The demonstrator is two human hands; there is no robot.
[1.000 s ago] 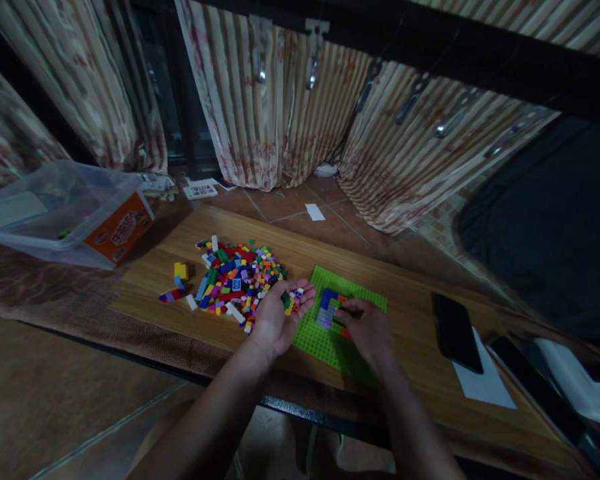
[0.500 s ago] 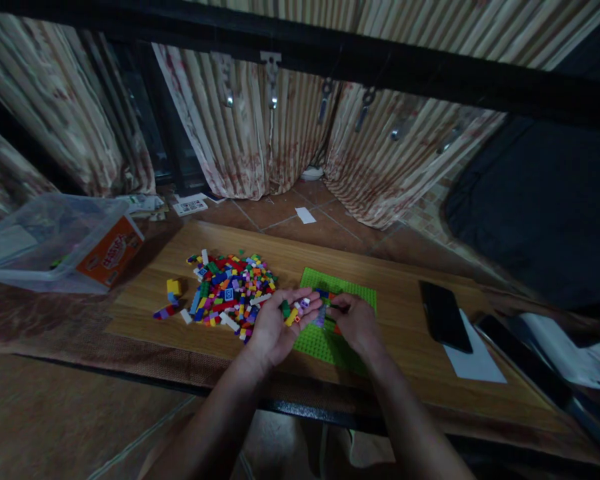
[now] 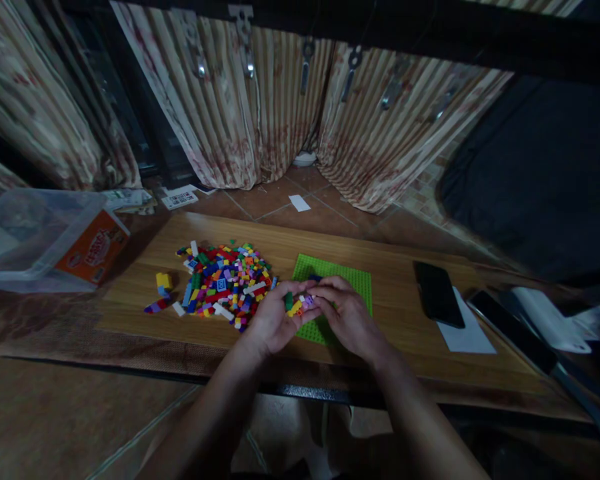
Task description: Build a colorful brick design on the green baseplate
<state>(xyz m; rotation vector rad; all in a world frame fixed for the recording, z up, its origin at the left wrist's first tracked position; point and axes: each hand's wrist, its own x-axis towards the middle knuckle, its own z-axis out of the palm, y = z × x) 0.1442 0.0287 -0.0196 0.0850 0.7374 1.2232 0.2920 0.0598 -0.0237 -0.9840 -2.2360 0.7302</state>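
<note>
My left hand (image 3: 275, 320) is turned palm up and cupped around several small building bricks: a green brick (image 3: 289, 301), a yellow brick (image 3: 295, 309) and a purple brick (image 3: 308, 301) show among them. Over this palm, my right hand (image 3: 344, 308) has thumb and fingers drawn together at the purple brick's edge; whether a brick is between the fingertips I cannot make out. Beneath both hands lies a green studded baseplate (image 3: 357, 277). A dark blue brick shows at the far side of the right fingers; the hands cover the plate's middle.
A pile of mixed bricks (image 3: 225, 283) spreads left of the plate on a wooden board (image 3: 395, 327). Further left stands a clear plastic box (image 3: 35, 233) with an orange label. A black phone (image 3: 437, 293) rests partly on white paper (image 3: 473, 337) at the right.
My right hand has moved left, from over the baseplate to the bricks in my left palm. The left hand stays cupped with its bricks. The camera view has shifted slightly.
</note>
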